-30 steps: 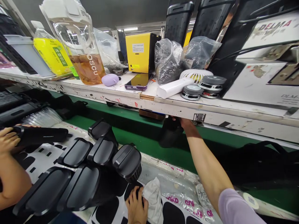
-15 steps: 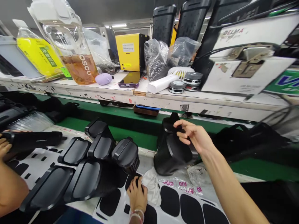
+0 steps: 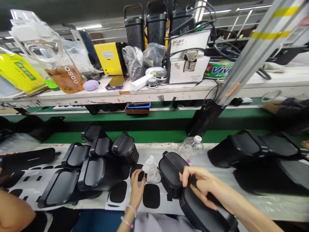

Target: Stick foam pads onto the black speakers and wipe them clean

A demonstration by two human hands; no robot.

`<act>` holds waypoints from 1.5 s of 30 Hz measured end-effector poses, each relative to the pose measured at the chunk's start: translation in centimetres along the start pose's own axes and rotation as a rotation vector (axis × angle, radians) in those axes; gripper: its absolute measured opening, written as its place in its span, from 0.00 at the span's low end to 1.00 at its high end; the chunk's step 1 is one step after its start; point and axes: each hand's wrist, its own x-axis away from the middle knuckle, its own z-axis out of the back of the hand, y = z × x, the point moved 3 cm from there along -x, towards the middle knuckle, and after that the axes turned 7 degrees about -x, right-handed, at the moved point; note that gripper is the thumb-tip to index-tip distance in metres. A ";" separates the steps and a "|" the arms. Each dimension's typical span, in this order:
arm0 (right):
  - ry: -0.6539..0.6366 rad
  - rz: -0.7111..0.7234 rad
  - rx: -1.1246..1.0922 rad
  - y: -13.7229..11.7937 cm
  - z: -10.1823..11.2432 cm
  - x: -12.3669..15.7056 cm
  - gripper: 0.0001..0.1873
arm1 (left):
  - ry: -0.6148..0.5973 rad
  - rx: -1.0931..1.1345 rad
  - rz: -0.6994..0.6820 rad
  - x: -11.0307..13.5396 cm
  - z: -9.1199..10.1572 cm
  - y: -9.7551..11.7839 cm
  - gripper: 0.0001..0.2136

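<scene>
From my seat I have the right hand (image 3: pixel 202 185) closed around a black plastic housing (image 3: pixel 170 174), fingers curled over its smooth, rounded shell, with a second dark housing (image 3: pixel 205 211) pressed just below. The left hand (image 3: pixel 136 188) is open, its fingers (image 3: pixel 134 175) spread with the tips on a glossy white sheet (image 3: pixel 120 207) printed with rounded black pads (image 3: pixel 151 196), and beaded bracelets (image 3: pixel 126 222) circle that wrist. A crumpled white cloth (image 3: pixel 151 169) sits between the hands, and a clear plastic bottle (image 3: pixel 191 146) lies beyond the held housing. More matte black housings (image 3: pixel 75 154) stand in a cluster on the left, one showing a mesh grille (image 3: pixel 132 154), beside a co-worker's forearm (image 3: pixel 14 214). On the shelf behind, I can read "DELMA" on a white machine (image 3: pixel 188 56), "OSCU" on a clear pouch (image 3: pixel 65 75) of amber liquid, and "Vivi" on a green-and-white tin (image 3: pixel 218 69), near a yellow box (image 3: pixel 109 58) and a phone (image 3: pixel 115 82)
</scene>
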 end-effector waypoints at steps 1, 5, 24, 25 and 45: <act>0.019 -0.002 0.002 0.7 -0.1 0.5 0.15 | -0.034 0.024 -0.028 0.7 0.5 0.2 0.18; 0.090 -0.003 -0.015 2.5 0.2 2.1 0.14 | -0.110 0.032 -0.069 2.2 0.6 1.5 0.18; 0.197 0.107 -0.072 2.4 0.6 1.0 0.09 | -0.038 -0.091 -0.086 0.6 3.9 1.6 0.07; 0.191 0.124 -0.100 2.2 0.5 0.5 0.09 | -0.009 -0.078 -0.089 0.8 4.9 2.2 0.08; 0.138 0.106 -0.113 2.6 -0.2 -5.7 0.25 | 0.259 0.306 0.076 -11.0 19.3 13.6 0.10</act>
